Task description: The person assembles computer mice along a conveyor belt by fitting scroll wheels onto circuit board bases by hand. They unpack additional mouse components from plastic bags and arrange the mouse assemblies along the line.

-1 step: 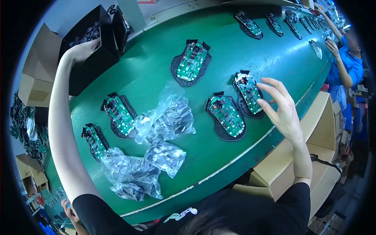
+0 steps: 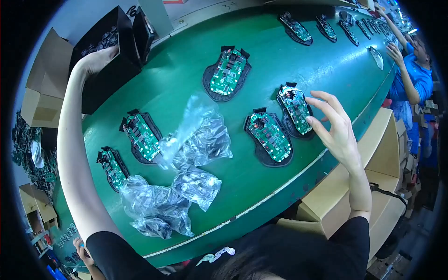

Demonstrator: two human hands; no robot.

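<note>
Circuit board (image 2: 296,108) lies on the right of the green table (image 2: 242,186), just beside the right hand (image 2: 337,128), which is loosely curved and released; I cannot tell whether it touches. At far left, the left hand (image 2: 99,59) dips into a black box (image 2: 109,84), its grip impossible to tell. Clear plastic bags (image 2: 203,140) lie nearer, on the left.

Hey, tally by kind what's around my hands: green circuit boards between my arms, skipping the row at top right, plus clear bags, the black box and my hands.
Green circuit boards: 5
Black box: 1
Left hand and right hand: 2
Total: 8
Clear plastic bags overlap too much to count, so the total leaves them out.
</note>
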